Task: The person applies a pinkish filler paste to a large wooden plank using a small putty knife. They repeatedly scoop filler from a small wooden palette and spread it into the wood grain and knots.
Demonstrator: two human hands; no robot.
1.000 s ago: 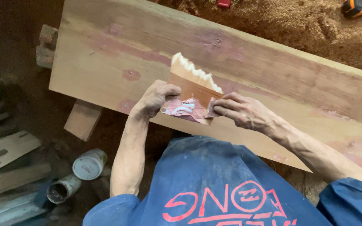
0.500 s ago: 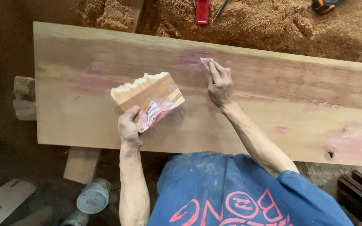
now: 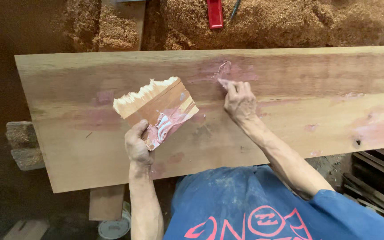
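At frame centre, our left hand (image 3: 137, 144) grips a broken wood scrap (image 3: 156, 106) smeared with pink filler, while our right hand (image 3: 239, 100), fingertips together, presses filler onto the long plank (image 3: 67, 142).

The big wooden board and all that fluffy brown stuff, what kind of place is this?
Most likely a woodworking shop. A long wooden plank fills the view, heaps of sawdust lie behind it, and the left hand holds a wood scrap smeared with pink filler.
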